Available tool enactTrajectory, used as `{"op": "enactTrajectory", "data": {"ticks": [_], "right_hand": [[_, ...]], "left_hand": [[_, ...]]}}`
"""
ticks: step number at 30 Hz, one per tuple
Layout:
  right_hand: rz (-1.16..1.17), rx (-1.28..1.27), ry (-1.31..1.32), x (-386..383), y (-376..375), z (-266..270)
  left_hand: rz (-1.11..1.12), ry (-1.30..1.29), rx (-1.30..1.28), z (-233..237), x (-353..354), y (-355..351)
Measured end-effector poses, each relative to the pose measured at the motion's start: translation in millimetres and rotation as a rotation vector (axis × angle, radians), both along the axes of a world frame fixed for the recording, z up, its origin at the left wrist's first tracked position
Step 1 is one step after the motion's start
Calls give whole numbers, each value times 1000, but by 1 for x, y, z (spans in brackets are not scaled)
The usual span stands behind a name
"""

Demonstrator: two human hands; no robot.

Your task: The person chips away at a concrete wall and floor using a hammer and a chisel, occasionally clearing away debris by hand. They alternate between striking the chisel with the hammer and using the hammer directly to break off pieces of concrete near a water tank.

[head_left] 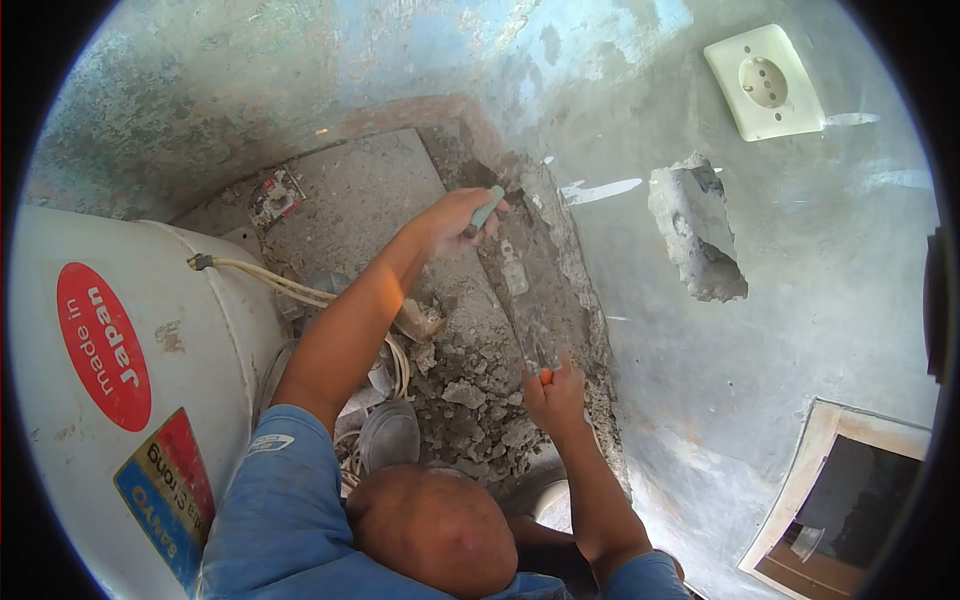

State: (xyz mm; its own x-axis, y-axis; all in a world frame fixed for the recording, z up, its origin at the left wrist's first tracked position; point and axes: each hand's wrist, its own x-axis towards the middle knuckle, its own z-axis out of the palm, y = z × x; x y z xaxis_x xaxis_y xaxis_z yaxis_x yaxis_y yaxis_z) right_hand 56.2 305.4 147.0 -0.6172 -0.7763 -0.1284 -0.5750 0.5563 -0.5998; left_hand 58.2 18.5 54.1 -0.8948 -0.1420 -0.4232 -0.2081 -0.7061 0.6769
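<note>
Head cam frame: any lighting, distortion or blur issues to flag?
Head view: fisheye vignette blacks out the corners; the wall socket looks skewed near the edge. Head view: uneven light, with a hot spot on the left forearm, glare low on the right-side wall, a dark framed opening. Head view: left hand slightly soft; red sticker legible.

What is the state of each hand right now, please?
Left hand: closed, holding a green piece.
Right hand: closed, holding an orange handle.

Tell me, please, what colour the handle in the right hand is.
The handle is orange where it shows, best in the head view.
</note>
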Motion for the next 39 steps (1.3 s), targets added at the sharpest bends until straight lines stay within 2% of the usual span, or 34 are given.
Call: {"op": "enactTrajectory", "data": {"ticks": [1,2,4,6,7,9,10,13,15,19,21,25,27,28,30,31,33,34,36,37,39], "right_hand": [[-1,-2,3,0,1,-6],[109,-69,220,0,3,-15],[220,-140,438,3,2,-24],[101,-388,258,5,-1,-28],[99,-390,255,3,-2,-26],[249,-468,242,-3,-3,-19],[241,-471,241,-8,-6,-18],[317,-394,362,-23,-17,-24],[133,50,445,-33,-24,-36],[78,137,358,-27,-30,-29],[200,-232,400,-16,-26,-15],[253,-407,372,-25,-23,-30],[-53,251,255,-42,-36,-39],[-57,243,258,-38,-37,-37],[54,5,344,-24,-30,-29],[55,4,340,-19,-28,-23],[270,-521,306,-15,-23,-12],[265,-523,311,-23,-20,-19],[163,-190,410,-43,-21,-37],[159,-193,418,-44,-21,-38],[-79,264,365,-44,-28,-38]], "left_hand": [[-1,3,-2,-1,-2,-1],[-2,22,10,-4,-4,-1],[-2,42,18,-8,-12,2],[36,93,55,-11,-19,9],[35,89,54,-13,-21,9],[51,102,113,-12,-23,10],[44,98,111,-11,-24,11],[79,39,85,-3,-24,14],[43,42,-44,0,-23,12],[21,43,-226,-7,-28,8],[73,79,99,-9,-27,12],[98,74,128,-3,-31,13],[74,36,-54,-2,-30,12],[72,39,-62,-2,-31,10],[70,40,-37,-8,-31,12],[71,36,-38,-6,-33,14],[216,-8,199,0,-40,23],[210,-5,197,-1,-41,23],[169,35,162,3,-41,23],[164,42,158,8,-42,24],[193,-61,6,18,-44,23]]}}
